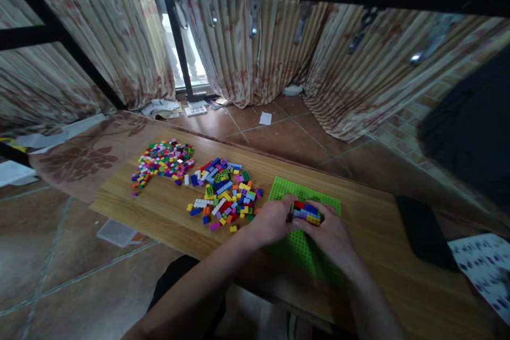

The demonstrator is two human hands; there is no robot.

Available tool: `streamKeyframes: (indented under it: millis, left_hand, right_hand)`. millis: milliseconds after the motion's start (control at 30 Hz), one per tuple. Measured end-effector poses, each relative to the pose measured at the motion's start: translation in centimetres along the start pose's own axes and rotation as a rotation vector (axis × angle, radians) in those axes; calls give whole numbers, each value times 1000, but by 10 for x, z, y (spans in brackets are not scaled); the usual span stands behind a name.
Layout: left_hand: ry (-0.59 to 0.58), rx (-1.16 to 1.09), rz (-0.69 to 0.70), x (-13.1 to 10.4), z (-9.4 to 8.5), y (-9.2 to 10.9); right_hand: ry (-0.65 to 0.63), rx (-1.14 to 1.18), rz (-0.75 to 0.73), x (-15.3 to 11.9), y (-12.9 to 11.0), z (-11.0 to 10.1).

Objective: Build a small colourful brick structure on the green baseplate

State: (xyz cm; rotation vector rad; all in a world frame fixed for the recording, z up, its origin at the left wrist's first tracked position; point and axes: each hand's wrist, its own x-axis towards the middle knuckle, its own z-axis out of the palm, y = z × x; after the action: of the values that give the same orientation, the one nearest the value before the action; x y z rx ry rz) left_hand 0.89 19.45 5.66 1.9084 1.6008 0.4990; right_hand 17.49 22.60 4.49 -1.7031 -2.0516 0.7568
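Over a bright green studded baseplate [306, 255], a small block built of stacked bricks [306, 212] shows red, blue, grey and yellow parts. My left hand [275, 219] has its fingers closed at the block's left end, with a dark piece near the fingertips. On the right side, my right hand [329, 226] grips the same block, thumb along the near face and fingers behind. The block's underside is hidden, so whether it touches the baseplate cannot be told.
Loose larger bricks [225, 196] lie left of the baseplate on the wooden table [167, 218]. Farther left is a pile of small bricks [165, 159]. A black flat object [425, 231] and a printed sheet [482, 265] are at the right.
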Motion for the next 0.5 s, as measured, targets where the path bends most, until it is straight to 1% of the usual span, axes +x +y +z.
streamKeyframes:
  millis: [200,300,500]
  left_hand:
    - [-4,-19,3,-2,0,1]
    - [15,-21,-12,-4,1,2]
    - [40,-11,15,-4,5,0]
  right_hand:
    - [-4,13,-23,1,1,-1]
    - [-8,5,-38,2,3,-1]
    - [29,-31,-84,4,9,0]
